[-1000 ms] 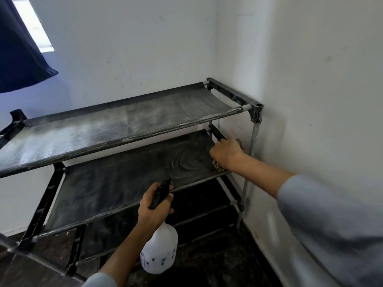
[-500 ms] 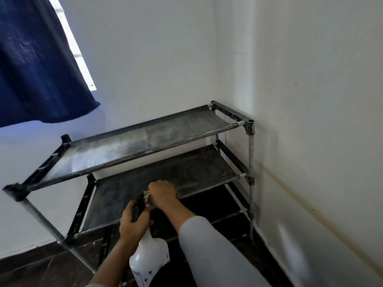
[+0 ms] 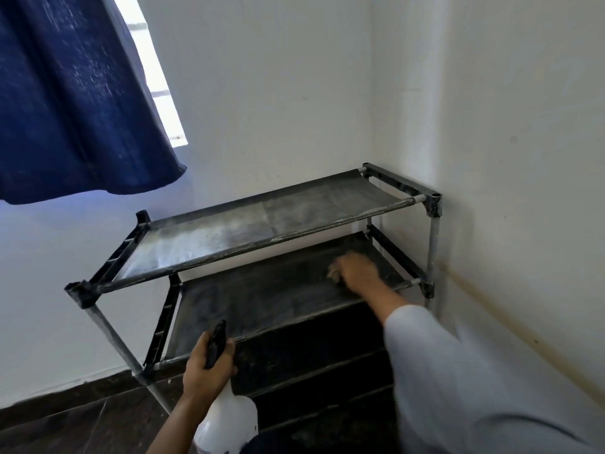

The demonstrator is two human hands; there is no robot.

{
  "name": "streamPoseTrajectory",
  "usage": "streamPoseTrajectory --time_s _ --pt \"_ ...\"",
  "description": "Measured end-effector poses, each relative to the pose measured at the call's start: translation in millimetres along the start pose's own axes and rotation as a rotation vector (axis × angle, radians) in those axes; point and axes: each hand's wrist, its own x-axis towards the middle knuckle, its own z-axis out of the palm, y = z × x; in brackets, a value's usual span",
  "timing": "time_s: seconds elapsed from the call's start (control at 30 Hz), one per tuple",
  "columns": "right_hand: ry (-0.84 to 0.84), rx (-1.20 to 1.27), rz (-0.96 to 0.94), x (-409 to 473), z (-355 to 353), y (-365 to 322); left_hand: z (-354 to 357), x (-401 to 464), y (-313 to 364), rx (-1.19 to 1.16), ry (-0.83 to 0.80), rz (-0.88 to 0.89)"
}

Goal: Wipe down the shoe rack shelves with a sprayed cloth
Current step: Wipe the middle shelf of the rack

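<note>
A black metal shoe rack (image 3: 432, 204) stands in the room's corner, its dusty top shelf (image 3: 248, 231) pale with grime. On the right part of the darker middle shelf (image 3: 248, 299), my right hand (image 3: 357, 271) holds a small crumpled cloth (image 3: 334, 274); only a bit of the cloth shows at the fingers, and the hand is blurred. Near the rack's front left, my left hand (image 3: 204, 368) grips the black trigger head of a white spray bottle (image 3: 229, 424), held upright below the middle shelf's front rail.
White walls (image 3: 507, 126) meet right behind the rack. A dark blue curtain (image 3: 72, 103) hangs at the upper left beside a bright window (image 3: 157, 83). The floor (image 3: 82, 417) is dark tile. Lower shelves sit in shadow under the middle one.
My right hand went from the middle shelf's front, beside the bottle, out to the shelf's right part with the cloth. The view has pulled back and shifted. My left hand keeps the bottle.
</note>
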Motion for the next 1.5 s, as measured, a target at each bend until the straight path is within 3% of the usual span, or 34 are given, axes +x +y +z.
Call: streamPoseTrajectory --time_s 0.17,0.37,0.47,0.57,0.67,0.77,0.9,1.03,1.17,1.23,1.33,1.5 --pt "0.174 -0.117 0.385 18 -6 50 -4 18 -6 -0.036 -0.026 -0.02" --pt "0.071 -0.099 0.286 34 43 -52 -5 31 -22 -0.007 -0.094 -0.138" --pt "0.016 0.114 0.069 32 59 -118 -4 32 -24 -0.032 -0.089 -0.163" --pt "-0.149 0.263 -0.15 18 74 -184 -3 29 -24 -0.051 -0.077 -0.193" --pt "-0.338 0.432 -0.221 15 82 -212 -3 25 -21 -0.059 -0.08 -0.193" --pt "-0.372 0.748 -0.104 25 77 -190 -3 21 -19 -0.074 -0.055 -0.192" --pt "-0.101 0.972 0.156 48 45 -115 -5 26 -18 -0.062 -0.055 -0.141" --pt "0.19 0.82 0.329 64 1 -17 -3 32 -16 -0.011 -0.034 -0.068" --pt "0.188 0.549 0.463 70 -7 44 -2 39 -18 -0.041 -0.032 -0.09" --pt "0.112 0.412 0.452 70 8 40 -1 40 -20 -0.039 -0.027 -0.112" --pt "0.14 0.23 0.416 77 30 8 2 38 -22 0.01 -0.02 -0.1" --pt "0.128 0.189 0.285 99 49 -64 4 35 -20 0.007 0.016 -0.102"
